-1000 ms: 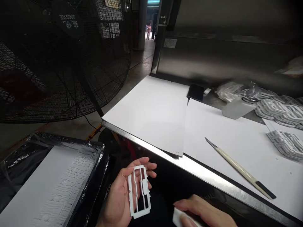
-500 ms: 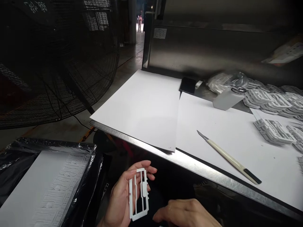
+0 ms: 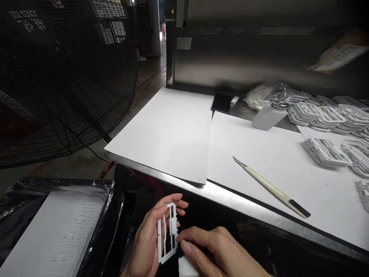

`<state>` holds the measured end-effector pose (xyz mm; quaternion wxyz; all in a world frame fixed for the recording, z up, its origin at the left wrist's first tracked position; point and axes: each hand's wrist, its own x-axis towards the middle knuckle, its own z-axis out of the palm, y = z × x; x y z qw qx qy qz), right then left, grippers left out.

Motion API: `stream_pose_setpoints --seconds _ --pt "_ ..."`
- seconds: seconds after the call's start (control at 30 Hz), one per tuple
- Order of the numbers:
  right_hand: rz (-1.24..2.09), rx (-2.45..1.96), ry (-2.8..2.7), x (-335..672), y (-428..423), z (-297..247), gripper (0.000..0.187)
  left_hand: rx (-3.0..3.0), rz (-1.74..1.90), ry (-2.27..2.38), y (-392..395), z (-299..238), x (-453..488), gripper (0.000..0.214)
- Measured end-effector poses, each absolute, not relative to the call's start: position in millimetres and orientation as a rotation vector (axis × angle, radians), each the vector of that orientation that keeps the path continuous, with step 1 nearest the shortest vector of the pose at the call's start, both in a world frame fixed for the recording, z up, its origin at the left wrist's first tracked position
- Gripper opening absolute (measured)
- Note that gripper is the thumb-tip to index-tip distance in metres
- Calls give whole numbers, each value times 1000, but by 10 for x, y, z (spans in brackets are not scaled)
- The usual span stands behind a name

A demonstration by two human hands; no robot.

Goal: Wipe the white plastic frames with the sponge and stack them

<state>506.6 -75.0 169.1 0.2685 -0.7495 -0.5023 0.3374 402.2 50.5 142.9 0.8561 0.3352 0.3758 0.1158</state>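
Observation:
My left hand (image 3: 148, 234) holds a thin white plastic frame (image 3: 173, 227) upright, its thumb on the near side and fingers behind. Long slots run through the frame, and small nubs stick out along its right edge. My right hand (image 3: 215, 246) is closed beside it, with the index fingertip at the frame's lower right edge. Beneath the right thumb shows a soft white cloth-like piece (image 3: 187, 266), apparently held in that hand and partly hidden by it. On the table lies a craft knife (image 3: 271, 186) with a cream handle, its blade pointing to the far left.
White sheets (image 3: 164, 130) cover the metal-edged table. Stacks of similar frames (image 3: 327, 152) fill its right side, near a white bottle (image 3: 268, 117), a plastic bag (image 3: 261, 94) and a dark phone-like slab (image 3: 221, 103). A black-lined box (image 3: 111, 200) and large fan (image 3: 69, 84) stand left.
My right hand has moved up and left to the frame's edge, and more of the white cloth-like piece shows under it. My left hand keeps the frame, turned slightly. The view has shifted a little.

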Motion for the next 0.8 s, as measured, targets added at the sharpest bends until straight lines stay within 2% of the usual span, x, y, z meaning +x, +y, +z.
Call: stream_pose_setpoints --seconds 0.27,0.43,0.8 --pt "791 -1979 -1659 5147 -356 1703 15 959 181 822 476 1443 3966 33" --pt "750 -1972 -1697 5109 -333 1668 13 859 178 807 496 1442 3964 32" --pt "1218 -1919 -1217 5258 -843 1641 20 509 133 699 635 1333 3961 38"
